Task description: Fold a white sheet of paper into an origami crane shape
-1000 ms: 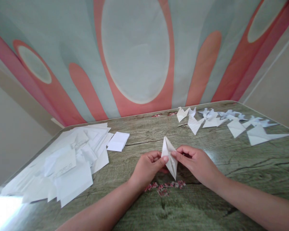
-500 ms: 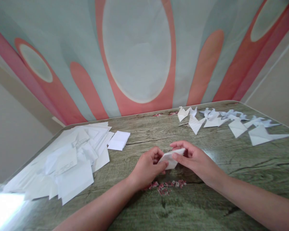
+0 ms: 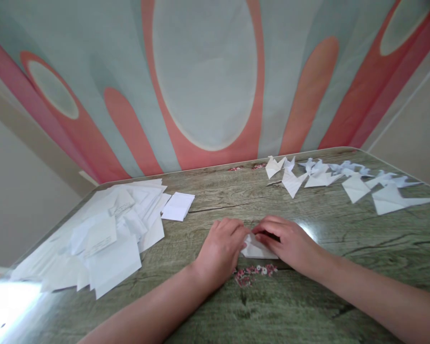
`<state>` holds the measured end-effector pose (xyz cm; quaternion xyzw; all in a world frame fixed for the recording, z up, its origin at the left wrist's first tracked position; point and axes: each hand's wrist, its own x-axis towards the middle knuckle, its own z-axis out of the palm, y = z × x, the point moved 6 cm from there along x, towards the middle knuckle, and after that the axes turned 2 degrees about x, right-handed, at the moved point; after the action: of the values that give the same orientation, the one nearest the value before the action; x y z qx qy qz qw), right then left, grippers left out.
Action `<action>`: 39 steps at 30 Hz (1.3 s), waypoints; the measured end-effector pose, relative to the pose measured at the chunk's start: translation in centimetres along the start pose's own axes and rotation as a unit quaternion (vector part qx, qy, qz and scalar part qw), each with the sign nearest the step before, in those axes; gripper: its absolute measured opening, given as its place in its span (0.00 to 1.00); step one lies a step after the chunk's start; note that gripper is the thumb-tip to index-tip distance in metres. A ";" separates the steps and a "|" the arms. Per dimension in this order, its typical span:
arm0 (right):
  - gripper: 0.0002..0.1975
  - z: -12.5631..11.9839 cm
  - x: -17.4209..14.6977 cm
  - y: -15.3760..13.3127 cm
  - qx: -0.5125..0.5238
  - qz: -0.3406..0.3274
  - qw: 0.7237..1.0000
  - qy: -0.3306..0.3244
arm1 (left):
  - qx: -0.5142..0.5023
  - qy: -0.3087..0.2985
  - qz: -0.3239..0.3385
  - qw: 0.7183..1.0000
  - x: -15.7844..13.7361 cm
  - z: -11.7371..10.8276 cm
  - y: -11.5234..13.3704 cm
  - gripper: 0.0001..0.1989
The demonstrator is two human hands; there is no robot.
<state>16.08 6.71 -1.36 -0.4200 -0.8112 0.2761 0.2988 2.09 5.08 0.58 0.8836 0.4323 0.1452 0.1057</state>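
Between my hands, low on the wood-grain table, a small folded piece of white paper [image 3: 258,250] lies close to the tabletop. My left hand [image 3: 222,246] is closed at its left edge, the fingers curled over and partly hiding it. From the right, my right hand [image 3: 285,239] pinches its upper edge with thumb and bent fingers. The far corners of the paper are covered by the fingers. A pink flower print [image 3: 252,274] shows on the table just below the paper.
A wide, spread pile of white paper sheets [image 3: 116,260] covers the left side, with a folded white square [image 3: 178,206] beside it. Several folded paper birds [image 3: 355,185] stand along the back right. A patterned backdrop [image 3: 208,71] rises behind the table [image 3: 215,191].
The folded paper has been lowered from a tilted position to near the tabletop. Both hands have turned palm-down over it, and the right fingers have moved in to its upper edge.
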 end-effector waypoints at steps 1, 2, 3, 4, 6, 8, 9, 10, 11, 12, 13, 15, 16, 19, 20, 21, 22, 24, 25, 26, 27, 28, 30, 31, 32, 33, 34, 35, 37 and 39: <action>0.08 0.1 -0.2 -0.3 -0.011 0.000 1.000 0.001 | 0.005 -0.008 0.008 1.000 -0.1 0.1 0.1 0.12; 0.07 0.1 -0.4 -0.5 -0.024 0.002 1.000 0.001 | 0.006 -0.013 0.011 1.000 -0.2 0.3 0.2 0.12; 0.07 0.2 -0.6 -0.7 -0.041 0.005 0.999 0.001 | 0.005 -0.016 0.010 1.000 -0.2 0.3 0.1 0.12; 0.06 0.3 -0.8 -0.9 -0.056 0.010 0.998 0.001 | 0.002 -0.017 0.006 1.000 -0.1 0.4 -0.1 0.12; 0.07 0.4 -1.0 -1.0 -0.079 0.020 0.997 -0.001 | -0.002 -0.018 -0.006 1.000 0.0 0.4 -0.4 0.12; 0.08 0.4 -1.0 -1.0 -0.089 0.026 0.996 -0.001 | 0.003 -0.019 -0.012 1.000 0.1 0.3 -0.6 0.12; 0.07 0.4 -1.0 -0.9 -0.092 0.026 0.995 0.001 | 0.006 -0.019 -0.012 1.000 0.1 0.2 -0.5 0.12; 0.07 0.4 -0.9 -0.9 -0.095 0.023 0.995 0.003 | 0.009 -0.019 -0.010 1.000 0.1 0.1 -0.5 0.12; 0.07 0.4 -0.9 -1.0 -0.098 0.017 0.995 0.005 | 0.010 -0.017 -0.007 1.000 0.1 0.1 -0.4 0.12; 0.07 0.4 -0.9 -1.0 -0.100 0.011 0.995 0.007 | 0.009 -0.016 -0.004 1.000 0.0 0.1 -0.3 0.12; 0.07 0.4 -1.0 -1.0 -0.101 0.006 0.995 0.008 | 0.006 -0.013 -0.001 1.000 0.0 0.1 -0.3 0.13; 0.09 0.4 -1.0 -1.0 -0.095 0.008 0.995 0.010 | -0.003 -0.008 0.001 1.000 -0.2 0.2 -0.3 0.14; 0.09 0.4 -1.0 -1.0 -0.087 0.014 0.996 0.010 | -0.007 -0.004 -0.001 1.000 -0.2 0.3 -0.4 0.15; 0.12 0.5 -1.0 -0.7 -0.059 0.044 0.997 0.012 | -0.018 0.003 -0.015 1.000 -0.1 0.4 -0.8 0.14; 0.13 0.5 -0.9 -0.6 -0.054 0.051 0.997 0.014 | -0.020 0.003 -0.020 1.000 -0.1 0.5 -1.0 0.13; 0.13 0.6 -0.9 -0.5 -0.052 0.054 0.997 0.016 | -0.021 0.002 -0.023 1.000 -0.1 0.4 -1.1 0.12; 0.14 0.6 -1.0 -0.5 -0.055 0.054 0.997 0.017 | -0.019 0.001 -0.025 1.000 0.0 0.4 -1.2 0.11; 0.15 0.8 -1.3 -0.5 -0.066 0.043 0.997 0.022 | -0.013 0.001 -0.024 1.000 0.0 0.3 -1.2 0.10; 0.15 0.9 -1.5 -0.5 -0.073 0.035 0.996 0.023 | -0.009 0.001 -0.023 1.000 0.0 0.2 -1.2 0.09; 0.15 1.0 -1.9 -0.5 -0.080 0.027 0.996 0.027 | -0.004 0.001 -0.021 1.000 -0.1 0.1 -1.0 0.09; 0.15 1.0 -2.3 -0.4 -0.087 0.019 0.995 0.034 | 0.001 0.001 -0.016 1.000 -0.1 0.1 -0.9 0.09; 0.15 1.1 -2.7 -0.4 -0.094 0.013 0.994 0.044 | 0.004 0.000 -0.009 1.000 -0.2 0.1 -0.7 0.10; 0.15 1.0 -3.5 -0.2 -0.107 0.005 0.992 0.072 | 0.003 -0.003 0.011 1.000 -0.3 0.2 -0.2 0.13; 0.15 0.9 -3.9 -0.2 -0.110 0.005 0.990 0.085 | -0.002 -0.006 0.021 1.000 -0.3 0.3 0.0 0.15; 0.15 0.9 -4.1 -0.1 -0.111 0.004 0.989 0.094 | -0.010 -0.008 0.028 1.000 -0.2 0.4 0.0 0.16; 0.14 0.8 -4.2 -0.1 -0.110 0.004 0.989 0.100 | -0.019 -0.010 0.031 0.999 -0.1 0.6 0.0 0.17; 0.13 0.7 -4.2 -0.2 -0.108 0.003 0.989 0.102 | -0.029 -0.010 0.029 0.999 0.1 0.6 -0.1 0.17; 0.13 0.6 -4.1 -0.3 -0.107 -0.001 0.989 0.102 | -0.037 -0.010 0.025 0.999 0.3 0.7 -0.3 0.16; 0.13 0.4 -3.8 -0.5 -0.109 -0.009 0.989 0.099 | -0.043 -0.016 0.023 0.999 0.8 0.7 -0.6 0.15; 0.14 0.2 -3.6 -0.6 -0.116 -0.016 0.989 0.094 | -0.037 -0.035 0.036 0.998 1.3 0.7 -0.6 0.14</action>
<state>17.30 3.37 -2.01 -0.4632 -0.8124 0.1347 0.3277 2.67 6.49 -0.07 0.8985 0.3908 0.1338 0.1486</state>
